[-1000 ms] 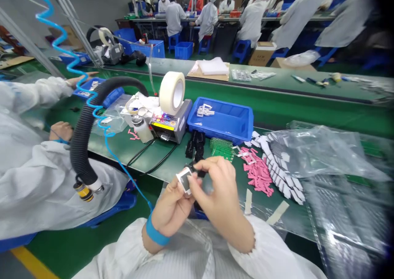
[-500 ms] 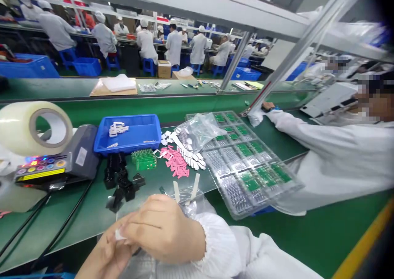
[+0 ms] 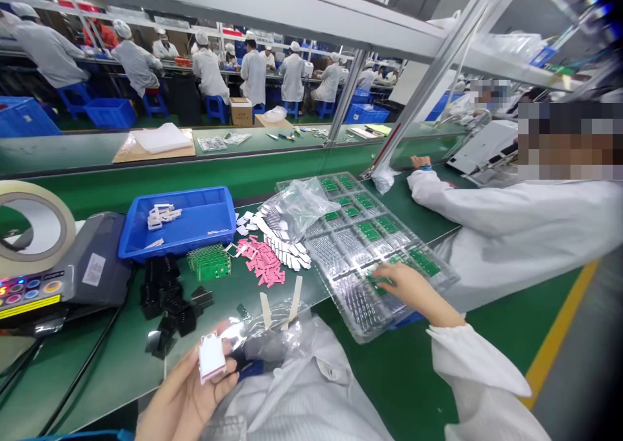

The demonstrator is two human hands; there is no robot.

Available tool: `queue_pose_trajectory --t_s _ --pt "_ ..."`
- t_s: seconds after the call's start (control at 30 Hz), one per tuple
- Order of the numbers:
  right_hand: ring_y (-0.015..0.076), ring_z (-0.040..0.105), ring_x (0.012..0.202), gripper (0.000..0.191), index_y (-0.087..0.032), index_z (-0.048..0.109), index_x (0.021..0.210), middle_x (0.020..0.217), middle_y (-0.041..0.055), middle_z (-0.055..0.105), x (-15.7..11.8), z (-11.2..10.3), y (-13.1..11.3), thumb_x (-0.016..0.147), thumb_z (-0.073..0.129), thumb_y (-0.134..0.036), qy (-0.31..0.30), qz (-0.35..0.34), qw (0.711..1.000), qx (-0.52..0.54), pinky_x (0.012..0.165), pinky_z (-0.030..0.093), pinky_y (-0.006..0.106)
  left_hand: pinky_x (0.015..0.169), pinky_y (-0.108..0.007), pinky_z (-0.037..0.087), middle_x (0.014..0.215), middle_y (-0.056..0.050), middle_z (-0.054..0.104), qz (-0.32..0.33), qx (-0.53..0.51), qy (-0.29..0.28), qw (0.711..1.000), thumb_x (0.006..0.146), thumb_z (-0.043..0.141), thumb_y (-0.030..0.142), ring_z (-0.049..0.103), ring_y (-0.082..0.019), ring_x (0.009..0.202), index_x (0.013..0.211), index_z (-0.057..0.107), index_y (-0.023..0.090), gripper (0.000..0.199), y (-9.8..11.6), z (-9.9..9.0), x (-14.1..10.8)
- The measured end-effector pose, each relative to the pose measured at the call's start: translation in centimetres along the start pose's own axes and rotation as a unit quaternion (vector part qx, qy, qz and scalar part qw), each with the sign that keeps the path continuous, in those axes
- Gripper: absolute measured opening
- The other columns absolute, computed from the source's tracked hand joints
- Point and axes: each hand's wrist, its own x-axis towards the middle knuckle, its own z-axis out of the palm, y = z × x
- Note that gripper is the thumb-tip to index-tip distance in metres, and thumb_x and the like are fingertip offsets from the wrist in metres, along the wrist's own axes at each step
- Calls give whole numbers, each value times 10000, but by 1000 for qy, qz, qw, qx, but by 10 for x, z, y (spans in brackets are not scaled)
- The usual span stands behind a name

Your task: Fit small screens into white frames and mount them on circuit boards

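My left hand is closed around a small white rectangular panel in a frame, with a thin pink line along its lower edge. It is held low at the front, palm up, above the table edge. My right hand reaches over the clear plastic tray. Its fingers are bent and slightly apart, touching or just above a green circuit board in a front compartment, partly hidden by the fingers. Other green circuit boards lie in the tray's compartments.
A blue bin holds white frames. Before it lie black parts, a row of green boards, pink strips and white pieces. A tape roll stands left. A co-worker's sleeve extends beyond the tray.
My right hand has left my left hand and moved right to the tray. The white panel in my left hand is now uncovered. The view has shifted somewhat to the right.
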Motion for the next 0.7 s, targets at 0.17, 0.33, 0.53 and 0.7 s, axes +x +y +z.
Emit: queue_pose_trajectory --t_s 0.17,0.33,0.53,0.7 --pt "254 608 884 285 -246 664 982 1009 75 625 -10 16 30 702 618 -212 -54 -6 998 13 710 458 332 771 -363 553 833 -33 687 -12 -20 -12 1000 798 560 160 645 -151 690 1229 535 228 437 -8 1 10" --pt "238 584 843 169 -235 627 809 920 48 607 -1 7 35 650 676 -265 -59 -19 997 43 719 449 322 780 -363 546 859 -42 691 -20 -26 -27 999 802 572 168 637 -152 716 1127 613 208 330 -10 5 12" --pt "168 472 469 231 -217 582 796 506 -27 471 3 -16 0 756 578 -444 45 29 995 90 478 387 302 835 -351 523 926 -61 709 18 4 -35 999 810 589 253 652 -174 789 1106 646 207 304 -9 9 5" --pt "119 471 353 370 -234 602 1023 494 -62 493 2 -23 -126 719 671 -433 88 -3 931 355 348 388 249 843 -333 496 941 -93 713 61 53 -86 993 748 673 301 661 -191 824 1010 676 176 291 -9 18 2"
